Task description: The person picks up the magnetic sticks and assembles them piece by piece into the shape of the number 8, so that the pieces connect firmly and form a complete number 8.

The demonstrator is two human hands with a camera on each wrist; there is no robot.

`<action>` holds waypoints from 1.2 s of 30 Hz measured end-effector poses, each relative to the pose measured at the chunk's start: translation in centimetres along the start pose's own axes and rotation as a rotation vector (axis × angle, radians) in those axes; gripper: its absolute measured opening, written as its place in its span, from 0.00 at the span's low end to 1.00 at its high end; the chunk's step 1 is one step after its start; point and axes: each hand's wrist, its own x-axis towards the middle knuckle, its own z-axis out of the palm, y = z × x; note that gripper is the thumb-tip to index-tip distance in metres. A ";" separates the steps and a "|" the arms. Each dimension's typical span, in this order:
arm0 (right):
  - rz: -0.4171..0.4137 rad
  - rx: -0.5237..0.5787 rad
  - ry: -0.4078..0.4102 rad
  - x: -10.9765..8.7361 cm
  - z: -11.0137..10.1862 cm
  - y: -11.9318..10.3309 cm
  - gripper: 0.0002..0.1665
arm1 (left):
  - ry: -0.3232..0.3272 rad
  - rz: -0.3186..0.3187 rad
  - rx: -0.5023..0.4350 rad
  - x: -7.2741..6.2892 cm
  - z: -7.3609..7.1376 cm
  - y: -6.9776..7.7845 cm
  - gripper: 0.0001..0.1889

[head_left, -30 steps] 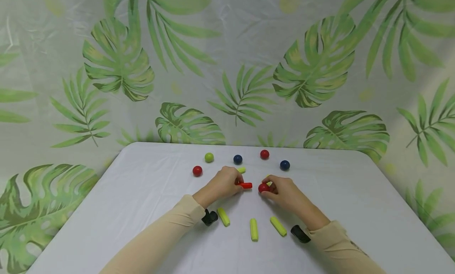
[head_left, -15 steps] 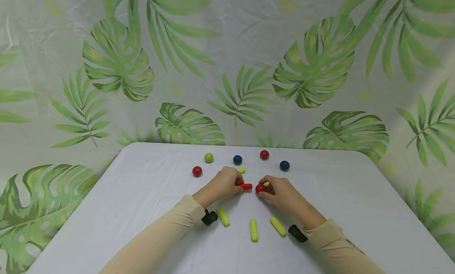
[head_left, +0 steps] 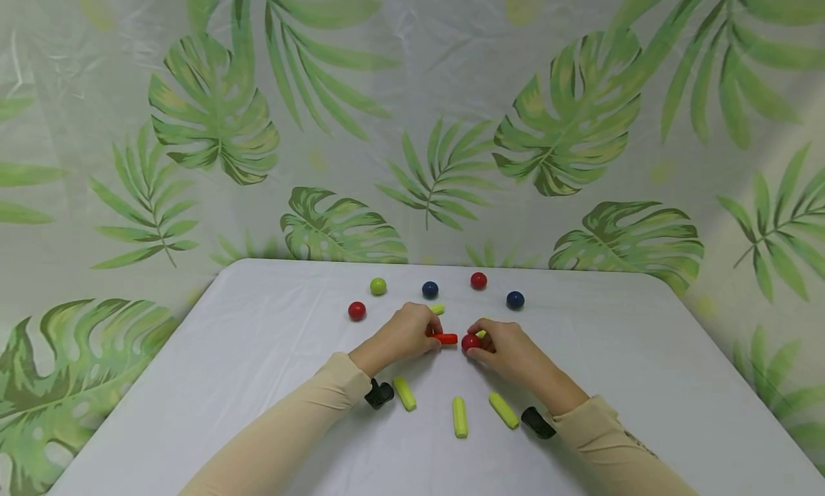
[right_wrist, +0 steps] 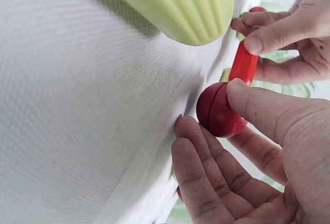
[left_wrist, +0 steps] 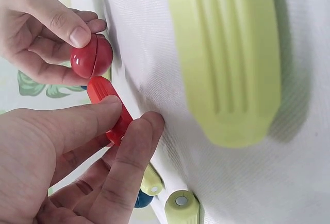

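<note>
Red stick (head_left: 446, 338) and red ball (head_left: 471, 343) are held near the middle of the white-covered bench (head_left: 290, 324), beyond three yellow-green sticks (head_left: 460, 417) lying nearest the person. The left hand's (head_left: 412, 329) fingers are clamped on the red stick; the right hand (head_left: 505, 346) pinches the ball between thumb and fingers. Stick end and ball are very close; I cannot tell whether they touch. Just past the hands lie two more yellow-green sticks (head_left: 437, 309), partly covered. Farther back sit two other red balls (head_left: 357, 310), two dark blue balls (head_left: 515, 300) and a green ball (head_left: 378, 286), before a leaf-print backdrop (head_left: 438, 88).
</note>
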 end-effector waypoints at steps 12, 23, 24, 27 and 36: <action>-0.005 -0.018 0.002 0.0 0.1 -0.1 0.20 | -0.001 0.028 0.031 0.3 0.2 -0.1 0.07; 0.000 -0.021 -0.001 0.3 0.3 -0.4 0.20 | -0.013 0.014 0.024 0.4 0.2 0.1 0.07; -0.001 -0.022 -0.001 0.2 0.3 -0.4 0.20 | -0.014 0.012 0.023 0.4 0.2 0.1 0.07; 0.009 -0.022 0.001 0.2 0.3 -0.4 0.20 | -0.014 0.009 0.021 0.4 0.2 0.2 0.07; 0.004 -0.014 0.001 0.1 0.2 -0.3 0.20 | -0.007 0.023 0.020 0.4 0.5 0.0 0.07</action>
